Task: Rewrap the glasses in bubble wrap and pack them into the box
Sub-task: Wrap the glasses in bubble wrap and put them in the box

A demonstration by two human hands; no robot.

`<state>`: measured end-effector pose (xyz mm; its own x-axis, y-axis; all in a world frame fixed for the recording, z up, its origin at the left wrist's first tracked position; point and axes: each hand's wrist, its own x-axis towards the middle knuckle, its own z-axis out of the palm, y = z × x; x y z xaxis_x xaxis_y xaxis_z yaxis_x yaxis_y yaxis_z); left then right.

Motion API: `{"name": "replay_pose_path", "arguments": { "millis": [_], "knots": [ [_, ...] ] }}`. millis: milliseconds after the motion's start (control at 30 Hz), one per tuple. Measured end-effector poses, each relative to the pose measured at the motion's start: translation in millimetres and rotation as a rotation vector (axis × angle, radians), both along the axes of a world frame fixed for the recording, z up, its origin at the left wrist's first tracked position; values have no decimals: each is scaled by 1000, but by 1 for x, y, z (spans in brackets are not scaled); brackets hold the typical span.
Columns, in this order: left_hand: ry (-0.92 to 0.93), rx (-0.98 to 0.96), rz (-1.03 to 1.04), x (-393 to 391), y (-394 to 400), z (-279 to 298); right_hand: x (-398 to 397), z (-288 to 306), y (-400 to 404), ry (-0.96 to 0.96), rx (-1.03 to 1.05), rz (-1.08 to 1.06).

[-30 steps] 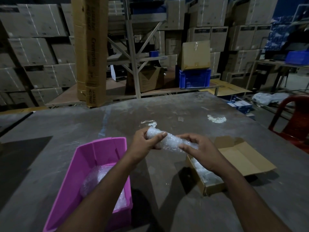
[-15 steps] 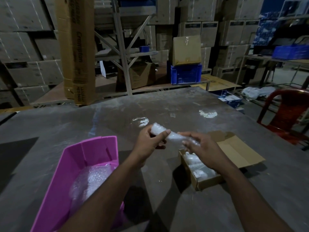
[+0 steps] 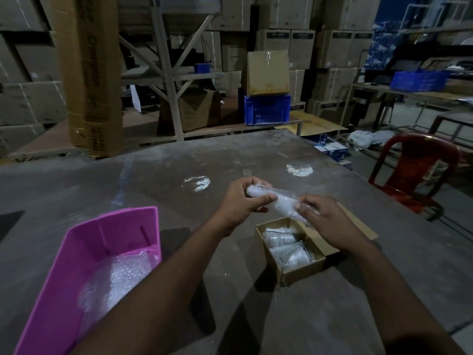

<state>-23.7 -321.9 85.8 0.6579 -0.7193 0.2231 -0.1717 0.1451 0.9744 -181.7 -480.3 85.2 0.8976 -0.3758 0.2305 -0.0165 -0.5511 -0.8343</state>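
Note:
A glass rolled in bubble wrap (image 3: 280,202) lies across both my hands, just above the far end of the small open cardboard box (image 3: 297,271). My left hand (image 3: 242,201) grips its left end, thumb across the front. My right hand (image 3: 325,219) pinches the right end with curled fingers. Inside the box lie wrapped glasses (image 3: 286,248), side by side. A pink plastic bin (image 3: 84,254) at the left holds loose bubble wrap (image 3: 120,278).
The grey table (image 3: 179,175) carries the bin and the box. A red plastic chair (image 3: 419,170) stands off the right corner. A tall cardboard carton (image 3: 89,73) rises at the far left edge. Stacked cartons, a metal rack and blue crates (image 3: 266,108) fill the background.
The view has shifted, so the box's inside now shows. Both hands keep hold of the wrapped glass; my right hand has slid toward its right end.

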Motion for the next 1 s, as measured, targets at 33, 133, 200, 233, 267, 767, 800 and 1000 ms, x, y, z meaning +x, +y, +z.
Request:
{"name": "replay_pose_path", "arguments": {
  "millis": [33, 133, 200, 233, 267, 767, 800, 1000],
  "knots": [
    [-2, -1, 18, 0, -4, -1, -2, 0, -1, 5, 10, 14],
    [-44, 33, -19, -4, -12, -5, -5, 0, -6, 24, 20, 41],
    [-55, 74, -73, -10, -15, -7, -3, 0, -9, 29, 36, 29],
    [-47, 81, -87, -13, -17, -7, -2, 0, -10, 33, 27, 28],
    [-34, 81, -91, -15, -18, -8, -1, 0, -10, 33, 2, 25],
    [66, 183, 72, 0, -67, -62, 1, -65, -47, 174, -41, -168],
    [51, 221, 69, 2, -72, -68, -1, -73, -50, 163, -51, -202],
    [-70, 447, 161, 13, -98, -101, -8, -109, -51, 125, -194, -383]
  ]
}}
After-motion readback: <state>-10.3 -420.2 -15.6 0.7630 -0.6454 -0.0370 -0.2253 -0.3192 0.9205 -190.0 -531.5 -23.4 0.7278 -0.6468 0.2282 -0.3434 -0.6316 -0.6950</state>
